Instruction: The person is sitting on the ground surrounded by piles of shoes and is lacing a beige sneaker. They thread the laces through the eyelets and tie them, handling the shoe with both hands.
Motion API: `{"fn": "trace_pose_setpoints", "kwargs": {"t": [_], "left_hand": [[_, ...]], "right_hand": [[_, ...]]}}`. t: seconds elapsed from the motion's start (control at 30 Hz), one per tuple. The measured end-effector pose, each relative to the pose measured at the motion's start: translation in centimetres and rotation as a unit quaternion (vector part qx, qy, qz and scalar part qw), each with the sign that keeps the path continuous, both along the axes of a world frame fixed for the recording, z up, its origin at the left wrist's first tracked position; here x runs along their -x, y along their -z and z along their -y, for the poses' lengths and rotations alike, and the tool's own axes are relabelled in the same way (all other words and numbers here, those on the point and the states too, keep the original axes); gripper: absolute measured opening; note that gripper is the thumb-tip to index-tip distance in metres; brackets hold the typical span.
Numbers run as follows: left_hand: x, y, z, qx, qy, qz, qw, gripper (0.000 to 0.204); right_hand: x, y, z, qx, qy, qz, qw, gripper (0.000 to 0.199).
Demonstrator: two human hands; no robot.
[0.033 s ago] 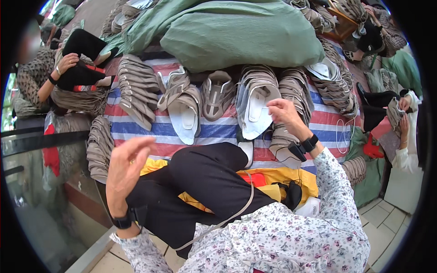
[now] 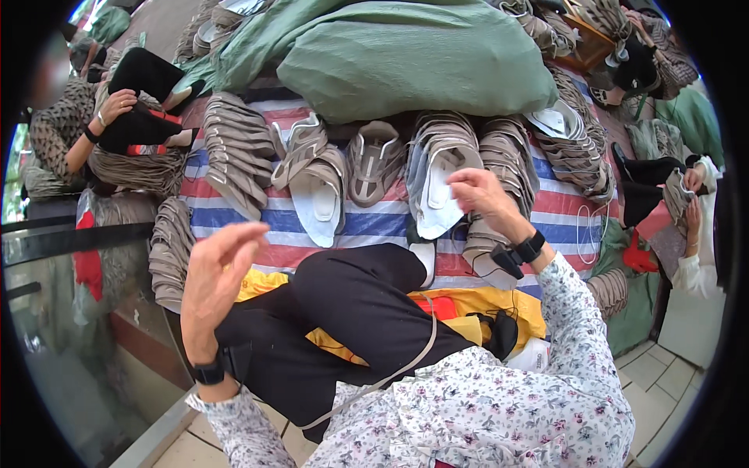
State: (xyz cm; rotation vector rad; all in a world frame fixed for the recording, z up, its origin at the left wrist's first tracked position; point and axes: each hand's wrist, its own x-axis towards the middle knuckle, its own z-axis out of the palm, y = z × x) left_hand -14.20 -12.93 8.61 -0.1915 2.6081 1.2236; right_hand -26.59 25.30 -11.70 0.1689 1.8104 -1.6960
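Note:
My left hand (image 2: 214, 281) is raised over the left side of my lap, fingers stretched out, and I see nothing in it. On the right, my right hand (image 2: 485, 201) hovers by the front of a stack of grey-brown shoe uppers (image 2: 441, 144). Its fingers are loosely bent and apart, with no visible object between them. A white insole-like piece (image 2: 438, 214) shows in that stack. Further left lies an upper with a pale lining (image 2: 317, 204), overlapping another grey upper (image 2: 299, 150). Between the stacks rests a single laceless grey upper (image 2: 372, 162).
Nested uppers (image 2: 234, 156) stand at left, more (image 2: 507, 160) at right, on a striped sheet (image 2: 359, 228). A green cloth bundle (image 2: 413, 66) lies behind. A pale cord (image 2: 409, 363) crosses my lap beside a yellow bag (image 2: 523, 306). Other people sit at both sides, one with a hand (image 2: 117, 105) visible.
My right hand has shifted slightly left. The fingers of my left hand have risen a little. The shoe uppers have not moved.

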Motion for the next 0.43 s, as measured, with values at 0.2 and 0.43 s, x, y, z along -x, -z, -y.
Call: {"fn": "trace_pose_setpoints", "kwargs": {"t": [0.2, 0.43], "left_hand": [[0.5, 7.1, 2.0, -0.142, -0.074, 0.016, 0.987, 0.024], [-3.4, 7.3, 2.6, 0.145, 0.0, -0.076, 0.987, 0.03]], "right_hand": [[0.7, 0.5, 12.8, 0.071, -0.16, 0.033, 0.984, 0.026], [7.6, 13.5, 18.7, -0.119, -0.076, 0.067, 0.988, 0.046]]}}
